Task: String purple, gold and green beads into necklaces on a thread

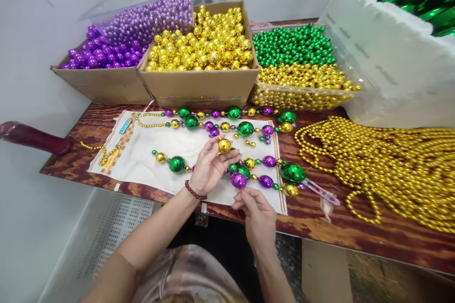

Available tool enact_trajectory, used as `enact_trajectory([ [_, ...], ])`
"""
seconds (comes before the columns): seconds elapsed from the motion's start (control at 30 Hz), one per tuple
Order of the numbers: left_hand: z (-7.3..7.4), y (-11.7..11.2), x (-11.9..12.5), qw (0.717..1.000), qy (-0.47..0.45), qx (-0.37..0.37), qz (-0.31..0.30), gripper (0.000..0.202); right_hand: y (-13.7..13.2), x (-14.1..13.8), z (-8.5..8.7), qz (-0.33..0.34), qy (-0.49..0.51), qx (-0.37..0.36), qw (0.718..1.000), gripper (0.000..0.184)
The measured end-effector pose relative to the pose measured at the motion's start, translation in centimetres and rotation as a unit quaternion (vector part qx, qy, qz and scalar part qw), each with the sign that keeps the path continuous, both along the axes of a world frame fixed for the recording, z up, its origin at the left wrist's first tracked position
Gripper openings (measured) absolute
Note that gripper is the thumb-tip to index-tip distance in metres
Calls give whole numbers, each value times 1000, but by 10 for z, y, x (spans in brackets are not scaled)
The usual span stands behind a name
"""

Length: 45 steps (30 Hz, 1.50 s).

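Note:
My left hand (211,163) holds a shiny gold bead (224,145) between thumb and forefinger, its other fingers spread out over the white towel (142,147). To the right, my right hand (259,215) is closed in a pinch just below a round purple bead (238,180). What its fingertips grip is too small to make out. Behind and beside my hands lies a strand with a large green bead (292,172) and smaller gold and purple ones. A second beaded strand (213,113) lies looped along the towel's far side, with a few loose small beads (250,143) near it.
Cardboard boxes of purple beads (103,57) and gold beads (206,47) line the back. Beside them stand a clear tub of small green and gold beads (305,94) and a white foam box (373,57). Gold bead chains (391,170) and a pink clip (322,192) lie right.

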<state>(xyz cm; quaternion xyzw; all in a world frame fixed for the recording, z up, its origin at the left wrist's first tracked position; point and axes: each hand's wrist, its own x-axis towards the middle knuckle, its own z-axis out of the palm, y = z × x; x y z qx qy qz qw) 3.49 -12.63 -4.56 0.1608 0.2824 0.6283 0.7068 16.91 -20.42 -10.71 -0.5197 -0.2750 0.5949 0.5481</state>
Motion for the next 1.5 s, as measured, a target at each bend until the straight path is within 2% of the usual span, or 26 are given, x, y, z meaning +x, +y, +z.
enact_trajectory([
  [0.1, -3, 0, 0, 1000, 5, -9, -10, 22, -1, 4, -4, 18, -18, 8, 1000, 33],
  [0.27, -4, -6, 9, 999, 18, -18, -30, 26, 0, -4, -1, -11, -16, 5, 1000, 34],
  [0.47, 0, -5, 12, 999, -12, -33, -24, 28, 2, 0, -1, 34, 11, 20, 999, 34],
  [0.63, -3, -7, 15, 999, 6, -16, -39, 34, 8, 7, -4, 12, 11, -15, 1000, 35],
  [0.73, -3, -10, 19, 998, 49, -6, -44, 40, 11, 7, 0, 26, 36, -35, 998, 36],
  [0.83, 2, -12, 20, 992, 104, 19, -61, 44, 11, 7, 5, 45, 76, -25, 996, 33],
  [1.03, 13, -14, 15, 958, 228, 108, -135, 46, 9, 12, 2, 31, 145, 18, 989, 29],
  [1.13, 8, -4, 10, 938, 280, 122, -165, 48, 10, 17, -3, 21, 171, 27, 985, 29],
  [1.2, 3, 13, 11, 916, 341, 138, -160, 49, 11, 21, -5, 17, 178, 33, 983, 29],
  [1.23, 0, 25, 14, 891, 400, 158, -149, 47, 11, 23, -5, 15, 180, 37, 983, 28],
  [1.27, -3, 37, 19, 847, 478, 187, -137, 41, 10, 25, -5, 14, 182, 40, 982, 28],
  [1.3, -6, 51, 26, 783, 565, 222, -132, 34, 9, 27, -5, 12, 183, 44, 982, 28],
  [1.37, -12, 75, 46, 607, 721, 296, -157, 24, 6, 32, -5, 11, 181, 49, 982, 28],
  [1.4, -14, 85, 58, 514, 773, 327, -179, 23, 3, 34, -6, 11, 179, 50, 982, 28],
  [1.43, -16, 94, 69, 433, 805, 352, -200, 25, 0, 37, -6, 12, 175, 50, 983, 27],
  [1.47, -18, 100, 80, 370, 824, 373, -215, 28, -4, 39, -7, 13, 171, 50, 984, 26],
  [1.5, -21, 106, 89, 322, 834, 388, -226, 30, -7, 42, -8, 14, 165, 50, 985, 25],
])
